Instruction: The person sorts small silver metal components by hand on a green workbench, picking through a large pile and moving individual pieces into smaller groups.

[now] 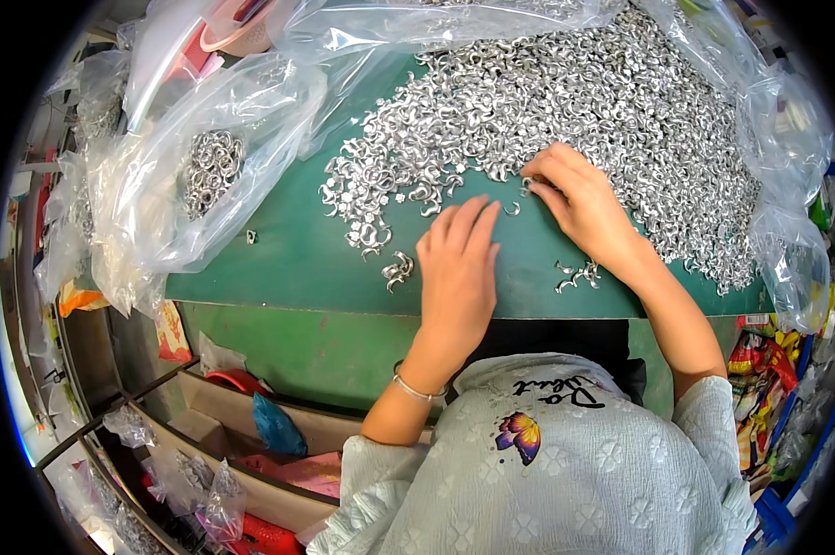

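Observation:
A large heap of small, curved, silvery metal pieces (565, 102) covers the far and right part of the green tabletop (343, 287). My left hand (459, 268) is over the table in front of the heap, fingers stretched forward, with nothing visible in it. One loose curved piece (513, 209) lies just beyond its fingertips. At the heap's near edge, my right hand (579, 203) has thumb and fingers drawn together around a small curved metal piece (527, 186), partly hidden by the fingers. Small clusters of pieces lie left of my left hand (398, 270) and below my right hand (577, 276).
On the left, a clear plastic bag (270, 102) holds silvery rings (214, 171). More clear plastic (792, 222) drapes the right edge, and a pink basket (242, 32) stands at the far left. Below the table is an open drawer (205, 407) with a blue bag (277, 425).

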A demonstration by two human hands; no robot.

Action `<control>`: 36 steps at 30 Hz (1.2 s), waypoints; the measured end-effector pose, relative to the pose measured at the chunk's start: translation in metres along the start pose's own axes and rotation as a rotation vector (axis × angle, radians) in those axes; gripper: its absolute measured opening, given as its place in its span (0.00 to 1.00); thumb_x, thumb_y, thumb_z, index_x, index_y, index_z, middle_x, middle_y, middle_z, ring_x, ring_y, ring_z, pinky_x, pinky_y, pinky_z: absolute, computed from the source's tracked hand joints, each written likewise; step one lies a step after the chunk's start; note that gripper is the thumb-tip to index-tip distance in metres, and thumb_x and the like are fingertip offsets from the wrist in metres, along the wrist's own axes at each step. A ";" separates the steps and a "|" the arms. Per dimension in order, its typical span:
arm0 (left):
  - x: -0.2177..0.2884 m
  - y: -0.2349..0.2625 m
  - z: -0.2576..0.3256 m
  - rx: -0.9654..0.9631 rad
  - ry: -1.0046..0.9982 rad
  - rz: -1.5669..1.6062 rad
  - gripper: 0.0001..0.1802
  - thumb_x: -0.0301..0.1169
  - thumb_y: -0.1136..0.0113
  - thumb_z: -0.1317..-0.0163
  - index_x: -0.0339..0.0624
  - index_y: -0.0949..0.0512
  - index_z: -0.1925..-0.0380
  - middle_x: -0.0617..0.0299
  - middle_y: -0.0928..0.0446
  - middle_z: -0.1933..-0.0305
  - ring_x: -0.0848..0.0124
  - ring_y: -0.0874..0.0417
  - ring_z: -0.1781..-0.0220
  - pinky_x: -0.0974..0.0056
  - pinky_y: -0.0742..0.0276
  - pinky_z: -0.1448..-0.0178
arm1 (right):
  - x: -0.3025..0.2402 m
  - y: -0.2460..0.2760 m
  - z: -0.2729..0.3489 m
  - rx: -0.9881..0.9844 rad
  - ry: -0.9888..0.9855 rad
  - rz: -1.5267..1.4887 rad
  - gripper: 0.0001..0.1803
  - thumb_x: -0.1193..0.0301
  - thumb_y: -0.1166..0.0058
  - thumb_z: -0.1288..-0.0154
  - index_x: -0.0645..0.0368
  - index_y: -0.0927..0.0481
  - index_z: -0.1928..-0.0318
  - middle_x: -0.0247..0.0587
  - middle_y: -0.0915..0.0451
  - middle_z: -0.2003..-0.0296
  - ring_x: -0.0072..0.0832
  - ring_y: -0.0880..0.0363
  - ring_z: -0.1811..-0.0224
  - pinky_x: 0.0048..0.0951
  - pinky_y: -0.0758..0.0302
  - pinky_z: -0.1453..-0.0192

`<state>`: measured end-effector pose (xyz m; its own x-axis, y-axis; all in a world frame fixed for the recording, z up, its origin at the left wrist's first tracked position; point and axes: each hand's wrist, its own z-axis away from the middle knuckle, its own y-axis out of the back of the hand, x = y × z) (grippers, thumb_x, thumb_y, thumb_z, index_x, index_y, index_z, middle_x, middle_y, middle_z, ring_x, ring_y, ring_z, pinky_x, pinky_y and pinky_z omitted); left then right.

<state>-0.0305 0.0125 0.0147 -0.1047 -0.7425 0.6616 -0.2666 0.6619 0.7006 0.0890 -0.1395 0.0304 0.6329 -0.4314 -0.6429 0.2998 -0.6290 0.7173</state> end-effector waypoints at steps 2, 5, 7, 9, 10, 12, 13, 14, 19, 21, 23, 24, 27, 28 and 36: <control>0.002 -0.009 -0.009 -0.050 -0.049 -0.075 0.22 0.20 0.41 0.42 0.38 0.26 0.45 0.56 0.29 0.40 0.56 0.30 0.38 0.53 0.38 0.37 | 0.005 -0.004 -0.001 0.053 0.056 0.035 0.08 0.83 0.44 0.42 0.65 0.23 0.60 0.46 0.25 0.65 0.43 0.22 0.63 0.37 0.25 0.58; 0.002 -0.020 -0.009 -0.098 -0.091 -0.155 0.21 0.21 0.41 0.41 0.38 0.26 0.46 0.57 0.29 0.40 0.57 0.31 0.37 0.52 0.40 0.37 | 0.001 -0.003 -0.001 0.077 0.018 -0.049 0.08 0.83 0.45 0.42 0.64 0.22 0.61 0.46 0.24 0.64 0.44 0.22 0.62 0.37 0.24 0.58; 0.002 -0.013 -0.004 -0.107 -0.060 -0.109 0.20 0.21 0.42 0.41 0.38 0.25 0.47 0.57 0.28 0.41 0.57 0.30 0.39 0.53 0.38 0.37 | -0.003 0.008 0.000 0.092 -0.063 -0.088 0.08 0.83 0.44 0.42 0.64 0.22 0.61 0.46 0.24 0.64 0.44 0.22 0.62 0.37 0.24 0.59; -0.001 -0.007 0.002 -0.101 -0.049 -0.053 0.19 0.21 0.42 0.42 0.37 0.25 0.48 0.57 0.27 0.43 0.56 0.29 0.40 0.54 0.37 0.38 | -0.010 0.017 0.002 0.081 -0.133 -0.143 0.08 0.83 0.44 0.43 0.63 0.22 0.61 0.45 0.24 0.64 0.42 0.22 0.63 0.36 0.24 0.60; -0.003 -0.005 0.004 -0.090 -0.054 -0.019 0.19 0.20 0.41 0.42 0.37 0.25 0.48 0.57 0.27 0.44 0.56 0.28 0.41 0.54 0.36 0.38 | -0.005 0.015 0.005 0.053 -0.087 -0.075 0.08 0.83 0.44 0.43 0.63 0.22 0.62 0.44 0.24 0.64 0.41 0.22 0.63 0.36 0.25 0.61; -0.005 -0.002 0.008 -0.054 -0.051 0.022 0.19 0.20 0.41 0.42 0.37 0.25 0.49 0.56 0.26 0.45 0.55 0.27 0.42 0.55 0.35 0.38 | 0.005 0.007 0.012 -0.004 0.009 0.059 0.07 0.83 0.43 0.43 0.64 0.22 0.63 0.43 0.25 0.65 0.40 0.22 0.63 0.34 0.25 0.63; -0.006 0.000 0.009 -0.029 -0.043 0.029 0.19 0.20 0.41 0.42 0.37 0.25 0.49 0.55 0.26 0.45 0.55 0.27 0.42 0.55 0.35 0.39 | 0.002 0.004 0.015 0.026 -0.013 0.144 0.06 0.81 0.42 0.43 0.63 0.22 0.64 0.42 0.25 0.64 0.38 0.24 0.62 0.34 0.26 0.61; -0.006 0.000 0.009 -0.005 -0.036 0.036 0.18 0.20 0.41 0.42 0.37 0.25 0.50 0.55 0.26 0.45 0.55 0.27 0.43 0.56 0.35 0.39 | 0.000 0.004 0.015 0.050 0.017 0.209 0.06 0.80 0.42 0.43 0.63 0.22 0.64 0.41 0.25 0.64 0.38 0.24 0.61 0.35 0.27 0.59; 0.001 -0.001 0.005 0.009 -0.009 -0.045 0.18 0.20 0.40 0.43 0.38 0.24 0.51 0.54 0.27 0.47 0.55 0.27 0.45 0.56 0.33 0.42 | -0.012 -0.016 0.002 0.052 0.104 0.438 0.06 0.75 0.41 0.43 0.61 0.21 0.64 0.38 0.25 0.63 0.37 0.28 0.56 0.36 0.32 0.52; -0.001 -0.007 0.007 -0.006 -0.040 -0.100 0.17 0.19 0.39 0.44 0.38 0.23 0.53 0.54 0.27 0.50 0.55 0.26 0.48 0.57 0.32 0.46 | -0.011 -0.027 0.007 0.018 0.162 0.420 0.06 0.74 0.41 0.43 0.61 0.20 0.65 0.38 0.25 0.62 0.36 0.28 0.55 0.35 0.33 0.52; -0.007 -0.002 0.011 0.017 -0.018 -0.036 0.15 0.18 0.39 0.45 0.37 0.23 0.55 0.54 0.27 0.51 0.55 0.26 0.49 0.57 0.31 0.46 | -0.017 -0.030 0.012 -0.041 0.178 0.298 0.08 0.75 0.41 0.43 0.62 0.20 0.62 0.39 0.24 0.61 0.37 0.28 0.54 0.36 0.31 0.50; -0.010 0.000 0.013 0.025 -0.010 0.002 0.15 0.18 0.38 0.45 0.37 0.23 0.56 0.53 0.27 0.51 0.55 0.26 0.49 0.57 0.31 0.47 | -0.019 -0.028 0.016 -0.084 0.155 0.208 0.09 0.76 0.41 0.43 0.62 0.20 0.61 0.39 0.24 0.60 0.38 0.27 0.54 0.37 0.31 0.49; -0.012 0.008 0.020 0.064 0.030 0.002 0.14 0.16 0.40 0.45 0.34 0.24 0.57 0.52 0.27 0.52 0.54 0.26 0.50 0.57 0.30 0.47 | -0.018 -0.012 0.021 -0.161 0.103 -0.015 0.13 0.79 0.42 0.43 0.63 0.21 0.55 0.41 0.23 0.56 0.41 0.26 0.50 0.39 0.29 0.46; -0.011 0.010 0.021 0.079 0.037 0.001 0.14 0.16 0.40 0.45 0.34 0.24 0.57 0.52 0.27 0.52 0.54 0.26 0.50 0.57 0.30 0.47 | -0.016 -0.011 0.015 -0.084 0.113 0.010 0.12 0.79 0.42 0.43 0.63 0.21 0.56 0.42 0.23 0.56 0.41 0.26 0.50 0.39 0.29 0.46; -0.010 -0.005 0.009 -0.020 -0.057 -0.080 0.14 0.20 0.42 0.42 0.37 0.23 0.54 0.55 0.27 0.49 0.55 0.28 0.45 0.54 0.35 0.40 | 0.000 -0.022 -0.003 0.019 0.263 0.386 0.06 0.74 0.41 0.43 0.59 0.20 0.64 0.36 0.23 0.60 0.34 0.28 0.54 0.33 0.34 0.52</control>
<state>-0.0365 0.0158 0.0026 -0.1385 -0.7972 0.5876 -0.2567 0.6020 0.7561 0.0849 -0.1235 0.0156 0.8560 -0.4588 -0.2382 -0.0046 -0.4675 0.8840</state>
